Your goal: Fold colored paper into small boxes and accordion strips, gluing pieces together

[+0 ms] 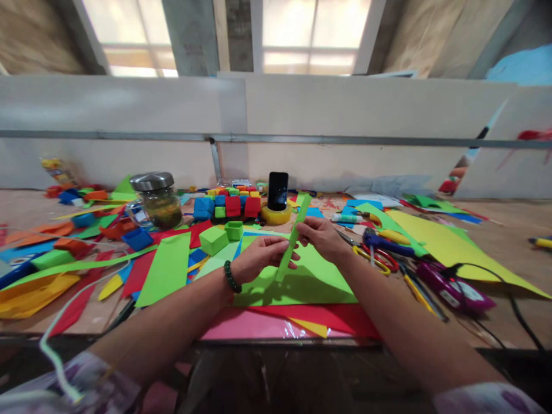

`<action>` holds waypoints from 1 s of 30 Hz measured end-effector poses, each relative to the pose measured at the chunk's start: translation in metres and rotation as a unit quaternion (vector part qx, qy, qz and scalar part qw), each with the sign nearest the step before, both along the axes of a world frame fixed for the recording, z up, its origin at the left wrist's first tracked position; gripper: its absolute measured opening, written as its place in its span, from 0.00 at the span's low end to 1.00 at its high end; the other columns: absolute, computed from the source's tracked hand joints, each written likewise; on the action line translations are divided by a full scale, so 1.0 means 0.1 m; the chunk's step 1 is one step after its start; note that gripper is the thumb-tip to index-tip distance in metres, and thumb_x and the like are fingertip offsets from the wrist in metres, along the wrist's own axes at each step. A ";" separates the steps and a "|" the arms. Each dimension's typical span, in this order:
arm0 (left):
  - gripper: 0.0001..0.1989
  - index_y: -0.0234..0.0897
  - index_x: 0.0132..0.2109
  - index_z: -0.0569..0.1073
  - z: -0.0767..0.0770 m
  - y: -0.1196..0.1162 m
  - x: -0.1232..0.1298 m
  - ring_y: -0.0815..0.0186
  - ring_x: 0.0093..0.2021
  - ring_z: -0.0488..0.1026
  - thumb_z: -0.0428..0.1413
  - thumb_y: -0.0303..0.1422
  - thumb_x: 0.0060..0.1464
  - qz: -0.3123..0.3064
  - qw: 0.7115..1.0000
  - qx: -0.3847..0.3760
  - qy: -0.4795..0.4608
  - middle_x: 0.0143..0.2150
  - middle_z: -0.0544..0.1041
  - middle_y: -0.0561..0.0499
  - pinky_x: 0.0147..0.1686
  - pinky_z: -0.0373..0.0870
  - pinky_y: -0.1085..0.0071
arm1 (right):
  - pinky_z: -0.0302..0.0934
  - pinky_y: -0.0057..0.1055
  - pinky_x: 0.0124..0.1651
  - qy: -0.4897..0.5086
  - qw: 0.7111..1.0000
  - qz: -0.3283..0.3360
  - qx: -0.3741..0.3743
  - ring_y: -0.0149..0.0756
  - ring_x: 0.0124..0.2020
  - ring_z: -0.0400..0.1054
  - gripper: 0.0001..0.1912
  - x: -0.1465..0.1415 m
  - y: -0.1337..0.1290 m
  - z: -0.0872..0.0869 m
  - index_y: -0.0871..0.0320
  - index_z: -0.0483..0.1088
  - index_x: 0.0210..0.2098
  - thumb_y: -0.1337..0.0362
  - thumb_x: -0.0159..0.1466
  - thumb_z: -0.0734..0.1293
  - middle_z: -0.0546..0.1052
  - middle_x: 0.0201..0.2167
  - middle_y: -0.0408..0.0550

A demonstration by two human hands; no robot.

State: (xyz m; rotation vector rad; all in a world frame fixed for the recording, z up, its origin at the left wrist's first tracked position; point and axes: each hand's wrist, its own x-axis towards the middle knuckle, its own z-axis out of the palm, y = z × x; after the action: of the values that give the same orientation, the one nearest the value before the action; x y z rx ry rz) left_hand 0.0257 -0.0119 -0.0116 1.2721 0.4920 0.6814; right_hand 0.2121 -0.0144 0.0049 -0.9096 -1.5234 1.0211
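Note:
A narrow green paper strip point(285, 261) is held up at a slant over a large green sheet point(319, 282). My left hand point(268, 256), with a dark beaded bracelet at the wrist, closes its fingers on the strip's middle part. Higher up on the strip, my right hand point(317, 234) pinches it between thumb and fingers. Left of my hands sit a green paper box point(214, 240) and a smaller open green box point(234, 230). Red sheets point(345, 317) lie beneath the green one.
A glass jar point(159, 201) stands at the back left. Small coloured cubes point(233, 206) are stacked beside a phone point(278, 190) resting on a tape roll point(276, 215). Scissors point(375, 260), a purple device point(452, 287) with cables and a yellow sheet point(457, 247) are on the right.

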 end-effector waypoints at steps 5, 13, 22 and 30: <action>0.22 0.33 0.42 0.76 0.01 0.00 -0.02 0.63 0.33 0.78 0.63 0.46 0.45 0.009 0.999 0.016 0.029 0.36 0.79 0.44 0.32 0.68 0.71 | 0.53 0.24 0.21 0.011 1.000 0.003 -0.022 0.23 0.18 0.60 0.22 0.02 -0.01 0.00 0.60 0.69 0.21 0.46 0.52 0.72 0.70 0.19 0.40; 0.20 0.34 0.41 0.74 0.05 -0.01 -0.02 0.64 0.34 0.78 0.61 0.46 0.48 0.031 0.995 0.047 0.078 0.38 0.79 0.45 0.30 0.65 0.74 | 0.56 0.24 0.23 -0.003 0.999 -0.005 -0.045 0.24 0.19 0.62 0.18 0.04 -0.02 0.02 0.60 0.72 0.26 0.50 0.52 0.72 0.72 0.21 0.41; 0.19 0.32 0.39 0.75 0.04 0.02 0.00 0.65 0.31 0.77 0.61 0.44 0.47 0.078 0.993 0.063 0.066 0.34 0.78 0.46 0.29 0.68 0.73 | 0.57 0.24 0.25 0.006 0.999 0.007 -0.044 0.24 0.20 0.62 0.12 0.07 -0.03 0.04 0.60 0.74 0.29 0.57 0.53 0.71 0.71 0.21 0.40; 0.13 0.31 0.35 0.76 0.01 0.14 -0.03 0.71 0.25 0.70 0.56 0.38 0.48 0.134 0.968 0.182 0.107 0.28 0.75 0.50 0.25 0.69 0.74 | 0.61 0.26 0.23 -0.025 0.989 -0.096 -0.110 0.27 0.18 0.65 0.12 0.09 0.09 -0.06 0.60 0.70 0.25 0.60 0.45 0.73 0.72 0.17 0.42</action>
State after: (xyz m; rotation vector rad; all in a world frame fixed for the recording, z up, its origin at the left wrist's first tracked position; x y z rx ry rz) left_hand 0.0226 0.0023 -0.0110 1.6524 0.7493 0.8943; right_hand 0.2215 -0.0054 -0.0006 -1.2199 -1.3519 1.0445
